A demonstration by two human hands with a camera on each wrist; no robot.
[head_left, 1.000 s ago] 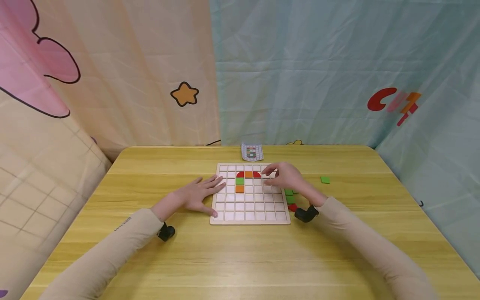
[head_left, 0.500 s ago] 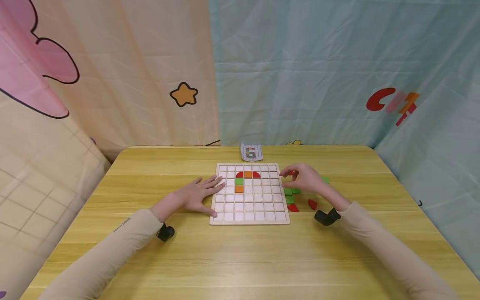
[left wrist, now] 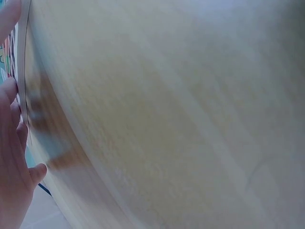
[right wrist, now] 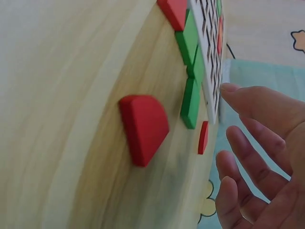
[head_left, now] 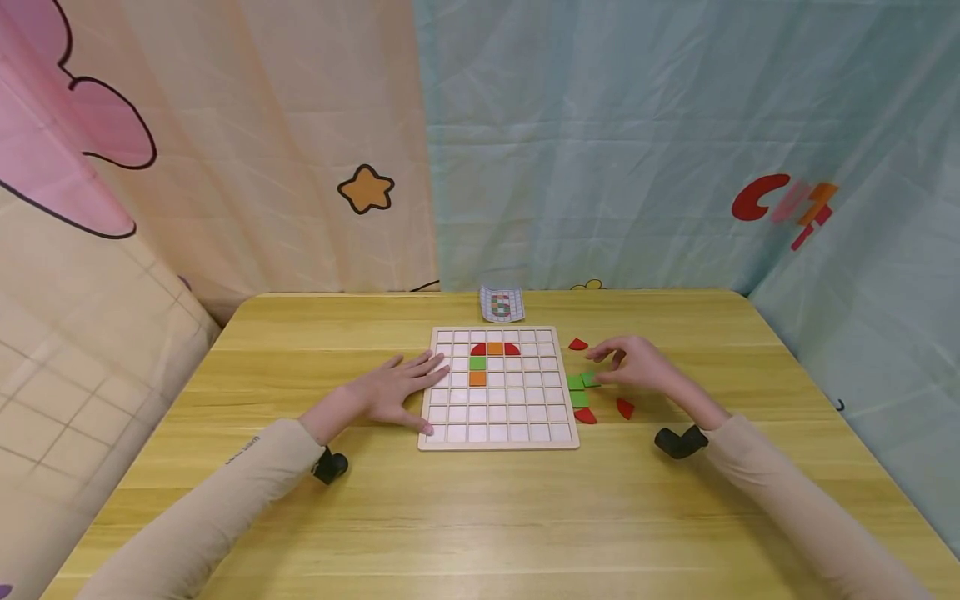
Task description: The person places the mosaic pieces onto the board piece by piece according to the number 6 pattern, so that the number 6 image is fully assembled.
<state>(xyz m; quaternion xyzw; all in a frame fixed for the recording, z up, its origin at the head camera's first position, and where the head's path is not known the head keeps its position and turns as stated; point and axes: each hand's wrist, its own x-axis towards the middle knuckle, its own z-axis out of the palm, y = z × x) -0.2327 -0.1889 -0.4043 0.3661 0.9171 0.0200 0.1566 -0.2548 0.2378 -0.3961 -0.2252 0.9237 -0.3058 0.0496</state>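
My left hand [head_left: 393, 390] lies with fingers spread at the left edge of the white gridded board [head_left: 519, 414]. On the board sit two red quarter-round tiles, two orange squares and one green square [head_left: 477, 363]. Just right of the board, my right hand [head_left: 636, 367] hovers beside a cluster of green square tiles [head_left: 579, 399], its fingers apart and loosely bent. Nothing is between thumb and fingers in the right wrist view. Nearest that wrist camera lies a red quarter-round tile [right wrist: 145, 126]; another red tile [head_left: 577, 343] lies farther back.
A small printed card [head_left: 502, 305] with a coloured grid pattern lies behind the board, near the far edge of the wooden table [head_left: 480, 517]. One more red tile [head_left: 586, 416] lies by the board's right side. Curtains [head_left: 600, 167] hang behind and at both sides.
My right hand has moved right, from over the board to beside the loose tiles, uncovering red and green ones. The lone green tile farther right is now hidden by it. My left hand stays put.
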